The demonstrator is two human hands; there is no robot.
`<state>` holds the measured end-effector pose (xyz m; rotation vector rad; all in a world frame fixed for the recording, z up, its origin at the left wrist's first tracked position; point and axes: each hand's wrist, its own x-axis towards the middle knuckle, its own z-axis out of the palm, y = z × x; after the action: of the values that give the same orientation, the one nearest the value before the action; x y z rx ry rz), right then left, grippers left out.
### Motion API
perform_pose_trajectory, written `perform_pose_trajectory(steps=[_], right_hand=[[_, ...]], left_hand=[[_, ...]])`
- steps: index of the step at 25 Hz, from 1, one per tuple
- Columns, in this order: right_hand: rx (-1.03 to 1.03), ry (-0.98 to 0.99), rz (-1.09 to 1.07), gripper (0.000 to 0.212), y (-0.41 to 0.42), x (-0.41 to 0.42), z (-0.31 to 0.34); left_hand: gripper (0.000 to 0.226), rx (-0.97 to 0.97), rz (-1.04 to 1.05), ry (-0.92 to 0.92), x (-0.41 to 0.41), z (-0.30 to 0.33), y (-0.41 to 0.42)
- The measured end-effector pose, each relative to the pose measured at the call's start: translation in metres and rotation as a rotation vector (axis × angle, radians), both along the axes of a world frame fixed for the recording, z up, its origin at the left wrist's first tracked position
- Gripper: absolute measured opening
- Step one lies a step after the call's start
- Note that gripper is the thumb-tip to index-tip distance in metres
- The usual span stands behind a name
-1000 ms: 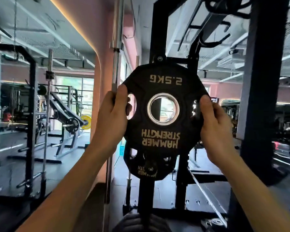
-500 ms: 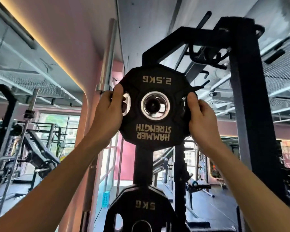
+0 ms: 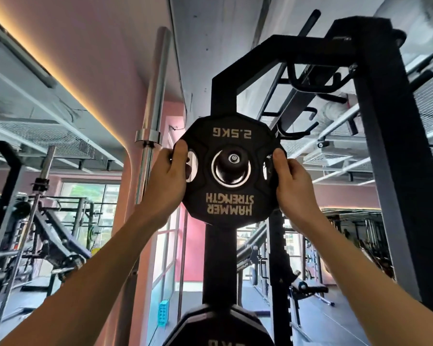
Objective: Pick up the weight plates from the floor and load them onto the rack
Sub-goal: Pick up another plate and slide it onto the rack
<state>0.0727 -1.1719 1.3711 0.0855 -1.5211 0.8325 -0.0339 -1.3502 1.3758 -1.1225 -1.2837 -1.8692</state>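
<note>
A black 2.5 kg weight plate [image 3: 229,203] with upside-down "Hammer Strength" lettering is held up high against the black rack upright [image 3: 219,101]. The rack's storage peg [image 3: 233,159] pokes through the plate's steel-ringed centre hole. My left hand [image 3: 169,178] grips the plate's left edge with fingers in a grip slot. On the plate's right edge my right hand [image 3: 289,181] holds the same way. Lower on the same upright hangs a larger black plate [image 3: 210,328], partly cut off by the frame's bottom.
An upright steel barbell [image 3: 155,96] stands just left of the rack against the pink wall. The rack's thick right post [image 3: 385,171] and hooks [image 3: 308,123] are close on the right. Benches and other racks [image 3: 48,233] fill the gym behind.
Both hands raised the plate from chest height up the upright, past the lower plate. The peg, seen behind the hole half a second ago, now sticks through it.
</note>
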Motion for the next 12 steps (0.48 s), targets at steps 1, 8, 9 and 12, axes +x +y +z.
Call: perform_pose_trajectory(steps=[1,8,9,12], right_hand=[[-0.003,-0.014,-0.006,0.048,0.006,-0.009,0.001],[-0.035,-0.098,0.045,0.060,0.046,-0.070,-0.005],[-0.040,-0.101,0.043,0.056,0.050,-0.076,-0.005],[-0.035,-0.103,0.021,0.053,0.060,-0.090,-0.005]], left_hand=[[0.042,-0.011,-0.006,-0.013,-0.009,-0.002,0.007],[0.039,-0.085,0.020,-0.077,-0.061,-0.008,0.044],[0.039,-0.086,0.021,-0.073,-0.066,-0.007,0.048],[0.039,-0.085,0.004,-0.077,-0.079,-0.008,0.057]])
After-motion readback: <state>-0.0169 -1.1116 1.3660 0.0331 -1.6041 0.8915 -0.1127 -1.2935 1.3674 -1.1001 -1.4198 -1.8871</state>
